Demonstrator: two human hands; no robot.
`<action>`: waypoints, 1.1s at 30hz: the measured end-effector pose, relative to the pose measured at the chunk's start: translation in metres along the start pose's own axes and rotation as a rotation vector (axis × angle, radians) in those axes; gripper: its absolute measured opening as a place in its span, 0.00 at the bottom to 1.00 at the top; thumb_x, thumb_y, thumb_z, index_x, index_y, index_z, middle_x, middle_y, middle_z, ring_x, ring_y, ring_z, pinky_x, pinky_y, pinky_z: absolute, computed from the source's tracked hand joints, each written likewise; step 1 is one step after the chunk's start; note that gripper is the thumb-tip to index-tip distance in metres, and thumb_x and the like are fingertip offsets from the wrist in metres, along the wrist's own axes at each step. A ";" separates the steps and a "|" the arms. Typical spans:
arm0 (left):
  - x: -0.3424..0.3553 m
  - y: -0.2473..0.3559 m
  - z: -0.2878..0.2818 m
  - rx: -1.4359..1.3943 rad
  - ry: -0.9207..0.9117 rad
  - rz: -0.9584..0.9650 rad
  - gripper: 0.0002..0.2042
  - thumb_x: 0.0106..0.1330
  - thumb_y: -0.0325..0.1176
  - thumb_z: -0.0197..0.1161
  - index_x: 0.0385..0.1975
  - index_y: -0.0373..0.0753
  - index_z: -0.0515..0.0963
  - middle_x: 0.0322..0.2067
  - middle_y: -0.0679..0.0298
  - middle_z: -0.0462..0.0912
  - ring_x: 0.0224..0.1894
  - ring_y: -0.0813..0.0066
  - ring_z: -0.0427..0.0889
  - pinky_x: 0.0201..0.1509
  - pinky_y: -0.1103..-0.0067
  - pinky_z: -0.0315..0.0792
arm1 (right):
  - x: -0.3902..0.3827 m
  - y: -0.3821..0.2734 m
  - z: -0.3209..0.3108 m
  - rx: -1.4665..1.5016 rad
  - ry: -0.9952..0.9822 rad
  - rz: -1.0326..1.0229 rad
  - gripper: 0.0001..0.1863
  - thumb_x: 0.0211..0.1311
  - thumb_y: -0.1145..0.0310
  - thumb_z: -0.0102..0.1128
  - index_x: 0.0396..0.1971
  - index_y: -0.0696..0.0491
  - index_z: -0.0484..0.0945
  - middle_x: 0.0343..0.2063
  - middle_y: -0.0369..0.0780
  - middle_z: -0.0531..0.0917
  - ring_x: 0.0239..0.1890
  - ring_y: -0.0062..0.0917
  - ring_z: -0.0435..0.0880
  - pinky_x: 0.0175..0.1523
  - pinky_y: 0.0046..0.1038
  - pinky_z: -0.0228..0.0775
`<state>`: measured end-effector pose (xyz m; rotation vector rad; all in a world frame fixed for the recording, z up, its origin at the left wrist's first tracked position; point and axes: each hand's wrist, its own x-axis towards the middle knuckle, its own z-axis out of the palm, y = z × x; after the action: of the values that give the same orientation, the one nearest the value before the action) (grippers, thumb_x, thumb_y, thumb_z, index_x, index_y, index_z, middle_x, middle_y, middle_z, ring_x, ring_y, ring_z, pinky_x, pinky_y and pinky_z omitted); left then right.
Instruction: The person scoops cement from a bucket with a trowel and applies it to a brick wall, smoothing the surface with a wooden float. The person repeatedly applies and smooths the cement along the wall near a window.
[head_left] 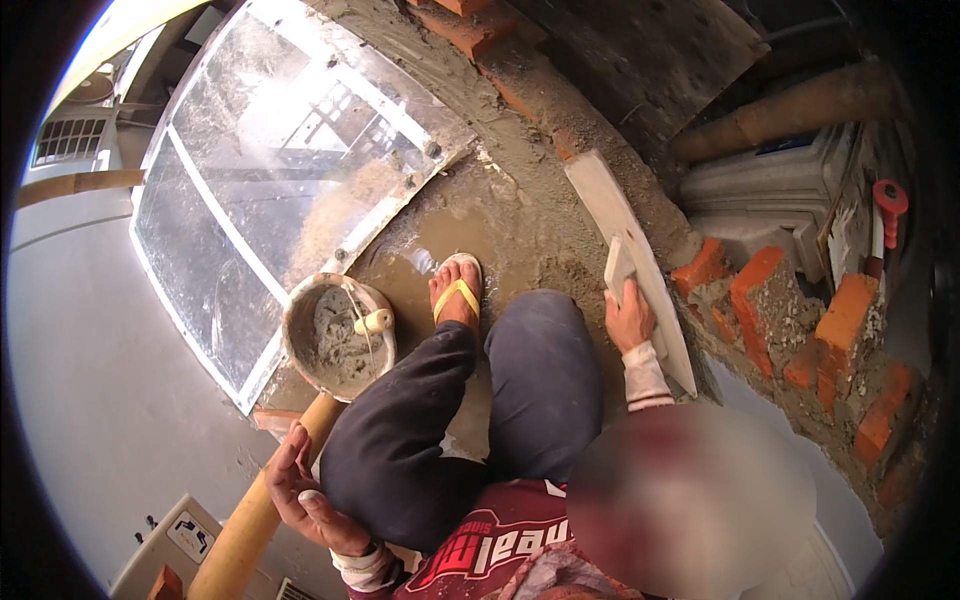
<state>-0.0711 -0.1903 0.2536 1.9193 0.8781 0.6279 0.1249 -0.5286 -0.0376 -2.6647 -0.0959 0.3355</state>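
My right hand (630, 320) is closed on the handle of a long, pale float (612, 210), its flat blade lying along the rough mortar edge (530, 130) beside red bricks. My left hand (310, 490) is raised beside my knee, fingers loosely curved and apart, next to a bamboo pole (230, 545); whether it touches the pole I cannot tell. A round bucket (335, 350) holds grey mortar and a tool with a pale wooden handle (373, 322). My foot (455, 285), in a yellow sandal, is on the wet, muddy surface (510, 235).
A cloudy framed transparent panel (250, 200) lies at upper left above a lower grey surface (110, 350). Broken brickwork (760, 290) runs down the right. Beyond it are grey plastic items (750, 190), a red-handled tool (890, 210), a round log (780, 105) and a dark board (640, 55).
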 end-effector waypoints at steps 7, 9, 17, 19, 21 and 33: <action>0.000 -0.002 0.001 0.006 -0.039 0.002 0.31 0.73 0.56 0.49 0.58 0.29 0.66 0.57 0.42 0.73 0.63 0.52 0.71 0.67 0.58 0.60 | -0.022 0.010 0.013 0.052 -0.178 0.029 0.19 0.63 0.59 0.59 0.46 0.56 0.71 0.43 0.55 0.79 0.47 0.56 0.76 0.49 0.50 0.68; 0.000 0.000 0.001 0.010 -0.060 0.012 0.31 0.73 0.56 0.49 0.58 0.29 0.66 0.57 0.42 0.73 0.64 0.52 0.70 0.67 0.57 0.60 | -0.014 0.011 0.024 0.041 -0.203 0.061 0.20 0.62 0.58 0.59 0.47 0.56 0.71 0.44 0.56 0.79 0.48 0.56 0.76 0.50 0.50 0.68; -0.003 -0.001 0.002 0.068 -0.007 0.005 0.33 0.72 0.58 0.49 0.55 0.27 0.69 0.54 0.44 0.76 0.60 0.53 0.74 0.65 0.61 0.64 | -0.016 0.027 0.011 0.056 -0.108 0.084 0.25 0.62 0.60 0.61 0.55 0.59 0.70 0.49 0.58 0.78 0.51 0.56 0.77 0.54 0.48 0.69; -0.003 -0.001 0.002 0.053 -0.013 0.006 0.33 0.72 0.58 0.49 0.56 0.27 0.68 0.54 0.44 0.76 0.61 0.53 0.73 0.65 0.61 0.64 | -0.020 0.029 0.006 0.031 -0.107 0.106 0.26 0.62 0.61 0.62 0.56 0.59 0.70 0.49 0.57 0.78 0.51 0.56 0.77 0.54 0.48 0.69; -0.003 -0.001 0.001 0.030 -0.033 0.007 0.32 0.72 0.57 0.49 0.57 0.27 0.67 0.55 0.43 0.75 0.62 0.53 0.72 0.66 0.60 0.63 | -0.024 0.033 0.004 0.013 -0.088 0.117 0.26 0.62 0.61 0.62 0.56 0.59 0.69 0.49 0.56 0.79 0.51 0.55 0.77 0.53 0.48 0.69; 0.001 -0.002 -0.002 0.022 -0.005 -0.017 0.32 0.73 0.56 0.48 0.57 0.27 0.67 0.56 0.43 0.74 0.62 0.53 0.72 0.66 0.60 0.63 | -0.069 0.051 -0.033 -0.010 -0.043 0.073 0.20 0.62 0.63 0.62 0.49 0.56 0.71 0.45 0.53 0.79 0.47 0.54 0.77 0.49 0.49 0.69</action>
<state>-0.0727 -0.1875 0.2531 1.9302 0.9008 0.6056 0.0664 -0.5967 -0.0166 -2.6758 -0.0139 0.4169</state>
